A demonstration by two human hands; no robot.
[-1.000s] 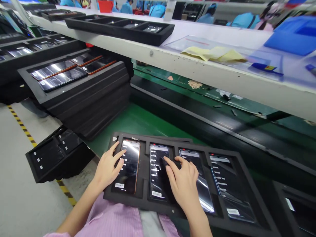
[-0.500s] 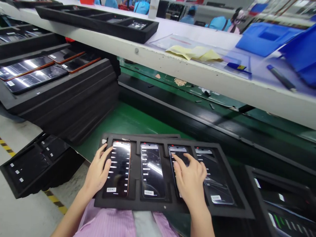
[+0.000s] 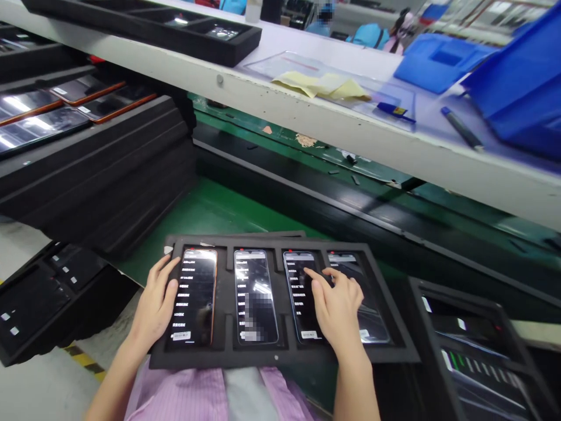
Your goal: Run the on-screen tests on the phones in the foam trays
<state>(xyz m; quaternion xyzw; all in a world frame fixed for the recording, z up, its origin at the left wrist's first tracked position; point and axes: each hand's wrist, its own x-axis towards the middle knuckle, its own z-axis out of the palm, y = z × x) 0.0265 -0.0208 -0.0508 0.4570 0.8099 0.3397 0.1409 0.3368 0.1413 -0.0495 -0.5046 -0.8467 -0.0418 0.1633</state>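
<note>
A black foam tray (image 3: 228,351) rests across my lap and holds several phones side by side, screens lit with menu text. My left hand (image 3: 154,304) lies flat on the tray's left edge, fingers spread, its fingertips on the first phone (image 3: 193,295). My right hand (image 3: 335,304) is over the third phone (image 3: 300,292) and fourth phone (image 3: 368,304), index finger stretched out and touching the third phone's screen. The second phone (image 3: 255,295) lies untouched between my hands.
A tall stack of black foam trays (image 3: 87,164) topped with phones stands at the left. An empty tray (image 3: 39,292) lies on the floor at lower left. A green conveyor (image 3: 228,210) runs ahead under a white shelf (image 3: 350,134). Another tray (image 3: 464,345) sits at the right.
My right hand has moved from the second phone to the third, its index finger now on that screen. My left hand stays on the first phone. The view has shifted to the right.
</note>
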